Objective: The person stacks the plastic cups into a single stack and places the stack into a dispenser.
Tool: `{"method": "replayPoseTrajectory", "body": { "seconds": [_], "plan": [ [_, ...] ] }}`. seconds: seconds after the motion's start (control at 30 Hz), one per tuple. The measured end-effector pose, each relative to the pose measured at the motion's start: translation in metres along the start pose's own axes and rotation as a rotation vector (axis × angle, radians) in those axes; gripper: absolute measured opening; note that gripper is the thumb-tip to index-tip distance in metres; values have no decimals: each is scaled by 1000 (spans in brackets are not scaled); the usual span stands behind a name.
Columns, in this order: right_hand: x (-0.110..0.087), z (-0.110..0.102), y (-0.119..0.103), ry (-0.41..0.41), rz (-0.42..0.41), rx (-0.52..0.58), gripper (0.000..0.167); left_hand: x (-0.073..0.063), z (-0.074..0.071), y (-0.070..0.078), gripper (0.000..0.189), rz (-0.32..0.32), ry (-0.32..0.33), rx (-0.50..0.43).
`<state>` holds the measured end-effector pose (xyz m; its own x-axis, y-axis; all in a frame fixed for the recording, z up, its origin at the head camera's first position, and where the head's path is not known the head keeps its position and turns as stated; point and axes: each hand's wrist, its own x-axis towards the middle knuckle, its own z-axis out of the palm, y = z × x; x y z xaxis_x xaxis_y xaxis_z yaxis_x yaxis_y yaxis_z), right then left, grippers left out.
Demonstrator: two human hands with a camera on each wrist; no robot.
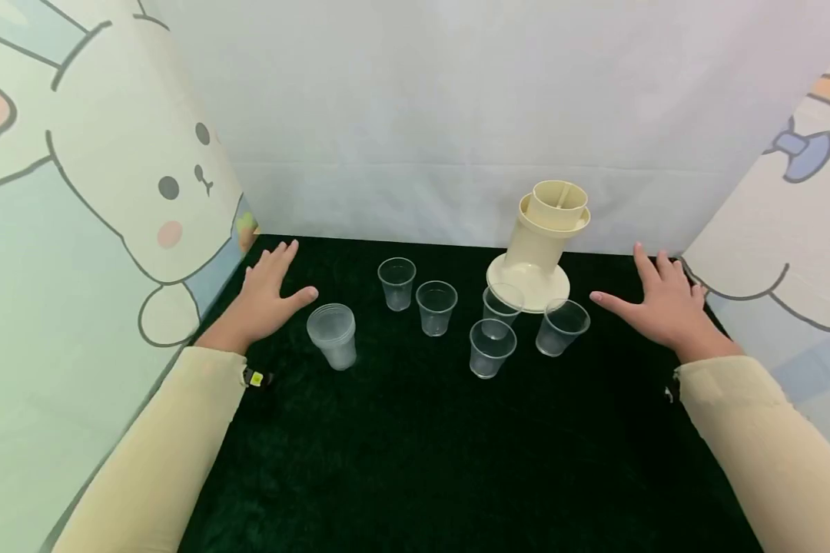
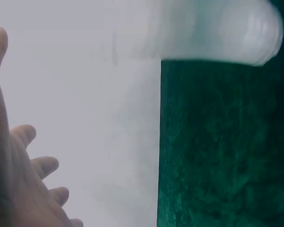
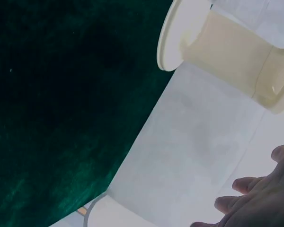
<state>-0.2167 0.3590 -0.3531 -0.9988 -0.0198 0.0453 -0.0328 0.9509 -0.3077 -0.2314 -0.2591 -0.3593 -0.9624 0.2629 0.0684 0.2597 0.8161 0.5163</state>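
My left hand (image 1: 266,299) is at the left with fingers spread, holding nothing; nearest to it stands a stack of clear plastic cups (image 1: 334,338), which appears blurred in the left wrist view. On the right, my right hand (image 1: 664,307) also has its fingers spread and grips nothing. Close to its thumb is a clear plastic cup (image 1: 560,329). Several more single cups stand between the hands, among them one at the back (image 1: 396,283) and one in front (image 1: 491,349). Behind them rises a cream cylindrical holder (image 1: 536,250) on a round base, with a divided ring at its top.
Dark green velvety cloth (image 1: 401,461) covers the table. A white curtain (image 1: 443,115) hangs along the back edge. Printed panels with cartoon animals, one on the left (image 1: 131,215) and one on the right (image 1: 788,230), border the sides.
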Motion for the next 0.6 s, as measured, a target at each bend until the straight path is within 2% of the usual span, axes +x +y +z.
{"method": "replayPoseTrajectory", "body": {
  "seconds": [0.1,0.27,0.6],
  "plan": [
    [-1,2,-1,-22,9,47,114,-9,7,-1,93,21,3,-79],
    [-3,7,-2,-80,6,202,111,-21,19,-1,87,34,11,-210],
    [-14,24,-15,-134,-31,466,108,-39,46,8,85,48,78,-412]
  ]
}}
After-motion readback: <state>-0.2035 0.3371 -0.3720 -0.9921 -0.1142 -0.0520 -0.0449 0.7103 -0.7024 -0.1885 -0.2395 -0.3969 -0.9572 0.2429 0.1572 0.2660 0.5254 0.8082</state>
